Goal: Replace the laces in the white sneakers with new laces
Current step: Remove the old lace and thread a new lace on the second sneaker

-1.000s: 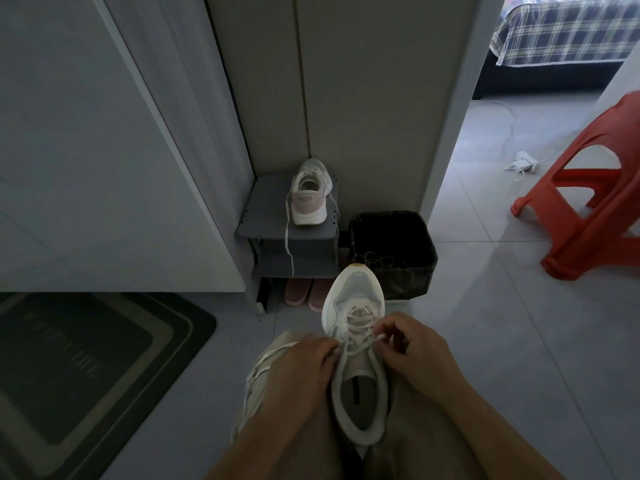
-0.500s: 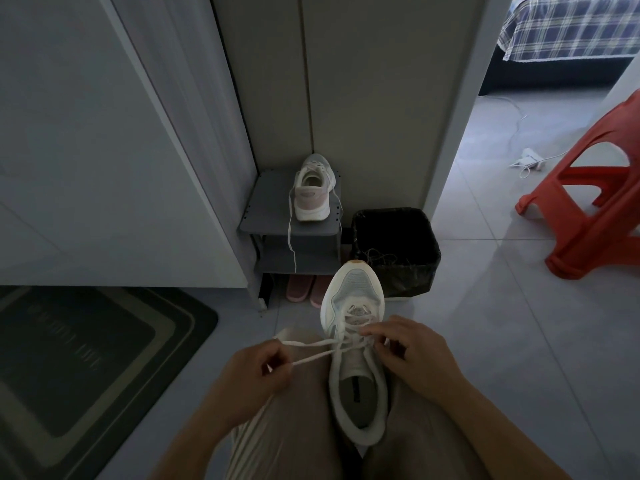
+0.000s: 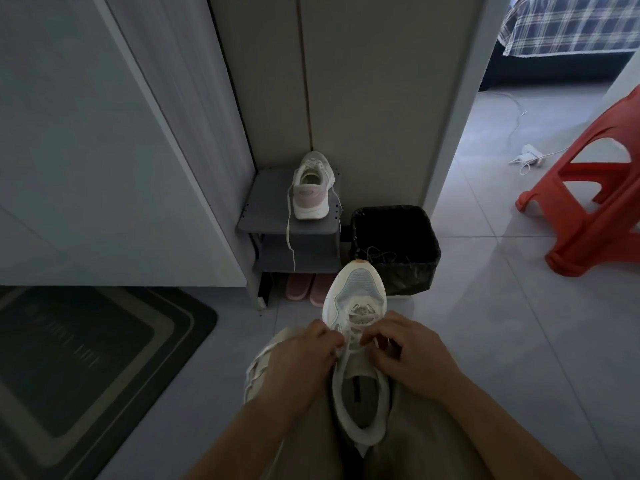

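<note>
Starting at the far left, a dark doormat (image 3: 104, 368) lies on the tiled floor. Moving in, we have a small grey shoe rack (image 3: 266, 202) tucked into the corner, with pink slippers (image 3: 304, 289) under its lowest shelf. On top sits the second sneaker (image 3: 313, 188), heel toward us, its dangling lace (image 3: 290, 237) trailing down over the front edge of the rack. Now to the action: the left hand (image 3: 298, 362) is curled in tight against the eyelets, fingertips pinching the lace (image 3: 360, 319). The sneaker (image 3: 356, 296) itself rests on the person's lap between the knees, toe pointing away. The lower eyelets are threaded and the tongue shows above them. Right beside it, the right hand (image 3: 412, 355) has its fingers bent in on the same lace from the other side, almost meeting the left. Behind the toe stands a black bin (image 3: 394, 247). Further right a white charger (image 3: 528, 155) lies on the floor, and a red stool (image 3: 595, 188) closes out the edge.
</note>
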Demonstrator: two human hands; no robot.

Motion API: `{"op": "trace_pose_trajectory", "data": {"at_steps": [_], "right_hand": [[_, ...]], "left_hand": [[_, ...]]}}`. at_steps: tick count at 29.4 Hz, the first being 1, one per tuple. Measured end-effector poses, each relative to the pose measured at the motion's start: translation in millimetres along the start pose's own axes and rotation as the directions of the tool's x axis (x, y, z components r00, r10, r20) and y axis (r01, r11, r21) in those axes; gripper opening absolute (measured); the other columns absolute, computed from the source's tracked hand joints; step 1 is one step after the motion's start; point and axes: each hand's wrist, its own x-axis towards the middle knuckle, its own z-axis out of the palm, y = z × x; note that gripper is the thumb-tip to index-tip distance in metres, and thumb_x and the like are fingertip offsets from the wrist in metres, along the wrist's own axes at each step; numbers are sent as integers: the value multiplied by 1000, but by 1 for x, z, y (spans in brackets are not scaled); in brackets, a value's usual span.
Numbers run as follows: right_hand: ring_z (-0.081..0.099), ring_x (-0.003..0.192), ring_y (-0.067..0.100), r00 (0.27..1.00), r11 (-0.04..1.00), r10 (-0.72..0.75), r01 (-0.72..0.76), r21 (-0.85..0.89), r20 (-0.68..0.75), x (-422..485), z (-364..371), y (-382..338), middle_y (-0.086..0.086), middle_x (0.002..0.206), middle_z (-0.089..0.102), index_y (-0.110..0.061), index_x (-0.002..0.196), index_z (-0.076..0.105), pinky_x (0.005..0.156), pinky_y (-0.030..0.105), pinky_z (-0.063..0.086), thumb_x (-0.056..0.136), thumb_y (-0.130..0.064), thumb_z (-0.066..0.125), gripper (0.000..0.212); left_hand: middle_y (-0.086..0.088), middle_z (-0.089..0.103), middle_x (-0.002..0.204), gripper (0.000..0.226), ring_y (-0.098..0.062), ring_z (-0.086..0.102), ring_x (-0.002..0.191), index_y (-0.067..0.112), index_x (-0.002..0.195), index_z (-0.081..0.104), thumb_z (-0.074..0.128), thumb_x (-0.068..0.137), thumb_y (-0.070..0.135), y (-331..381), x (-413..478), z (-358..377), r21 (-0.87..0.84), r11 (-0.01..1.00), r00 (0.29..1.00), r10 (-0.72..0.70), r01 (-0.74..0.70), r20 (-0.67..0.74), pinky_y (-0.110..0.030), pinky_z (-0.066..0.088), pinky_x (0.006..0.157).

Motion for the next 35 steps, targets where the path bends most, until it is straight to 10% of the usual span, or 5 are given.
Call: {"op": "trace_pose_trajectory", "data": {"at_steps": [8,15,29,35], "right_hand": [[41,101,7,996,975,-39,56,-217,80,0,-2,-19,-11,115,40,-37,113,54,83,14,31,90,-47,46,26],[48,89,6,994,990,39,-25,-136,101,8,0,-22,-13,98,37,-29,105,60,73,15,34,91,-43,47,24],[41,79,5,993,986,80,-68,-149,81,12,5,-21,-10,94,38,-23,99,59,75,19,25,95,-41,40,27],[44,84,6,997,987,41,-30,-156,72,6,5,-22,-12,98,39,-31,104,58,80,19,25,93,-44,43,23]], "left_hand": [[2,51,109,57,-16,56,93,24,113,61,20,85,52,-7,3,3,30,997,997,70,-69,-18,-20,35,71],[15,48,77,13,-2,48,74,16,87,65,59,87,27,-13,14,2,-295,945,988,-117,143,104,-22,43,75],[4,66,94,13,-6,60,85,15,96,65,58,88,22,-3,9,2,-410,897,986,-151,165,66,-25,49,79],[3,50,64,22,-8,45,57,15,69,55,53,90,22,2,22,-2,-356,835,904,-346,419,252,-22,34,53]]}}
